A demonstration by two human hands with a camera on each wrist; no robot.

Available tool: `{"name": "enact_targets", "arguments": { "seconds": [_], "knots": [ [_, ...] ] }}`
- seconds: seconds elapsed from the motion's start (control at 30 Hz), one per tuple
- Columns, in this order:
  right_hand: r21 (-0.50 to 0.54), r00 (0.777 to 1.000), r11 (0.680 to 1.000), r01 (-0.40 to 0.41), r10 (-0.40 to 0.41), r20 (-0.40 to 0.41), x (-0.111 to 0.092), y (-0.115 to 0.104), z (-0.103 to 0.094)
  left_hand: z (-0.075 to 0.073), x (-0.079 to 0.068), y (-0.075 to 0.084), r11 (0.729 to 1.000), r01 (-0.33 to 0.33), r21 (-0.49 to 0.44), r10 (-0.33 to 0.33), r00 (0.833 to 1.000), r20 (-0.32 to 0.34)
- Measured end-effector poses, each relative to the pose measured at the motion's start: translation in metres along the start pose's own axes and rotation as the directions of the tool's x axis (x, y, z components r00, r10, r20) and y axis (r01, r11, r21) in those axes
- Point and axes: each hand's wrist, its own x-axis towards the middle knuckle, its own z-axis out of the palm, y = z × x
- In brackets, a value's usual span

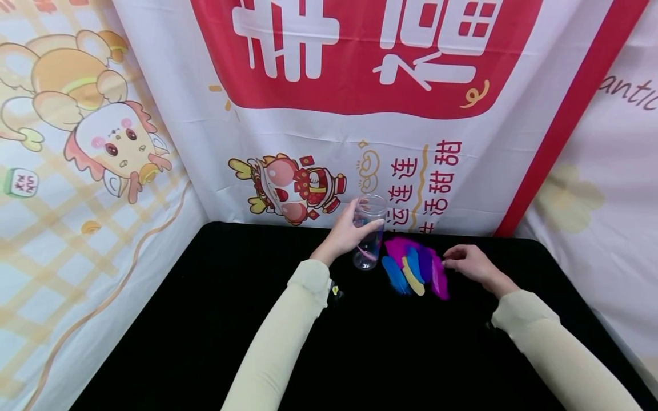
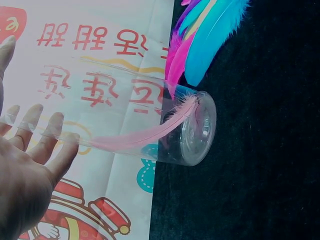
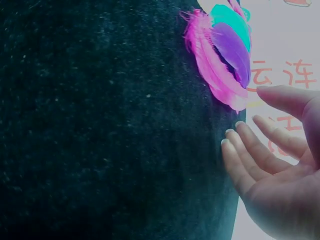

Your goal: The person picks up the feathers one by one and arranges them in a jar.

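Note:
My left hand (image 1: 345, 233) grips a tall clear plastic cup (image 1: 369, 205) around its upper part, near the back of the table. Inside the cup lies a light pink feather (image 2: 150, 134), its fluffy end by the base. Just right of the cup is a loose pile of feathers: blue (image 1: 394, 275), cream-yellow (image 1: 413, 278), purple (image 1: 425, 264) and magenta (image 1: 439, 279). At the right edge of that pile hovers my right hand (image 1: 470, 262). In the right wrist view its thumb and fingers are apart, with nothing between them.
The black cloth-covered table (image 1: 390, 354) ends at a white and red printed curtain (image 1: 354, 103) close behind the cup and feathers. Another printed curtain (image 1: 92, 228) hangs along the left side, and a pale one (image 1: 606, 228) along the right.

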Motion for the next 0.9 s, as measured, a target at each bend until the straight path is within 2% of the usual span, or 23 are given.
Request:
{"name": "enact_targets", "arguments": {
  "seconds": [0.43,0.9],
  "knots": [
    [0.159,0.999,0.987,0.009,-0.015,0.037,0.002,0.001,0.008,0.000,-0.001,0.002,1.000,0.016,-0.002,-0.016,1.000,0.003],
    [0.164,0.997,0.986,-0.024,0.013,0.071,0.002,-0.008,0.014,0.000,0.000,0.001,1.000,0.009,-0.008,-0.009,1.000,0.007]
  ]
}}
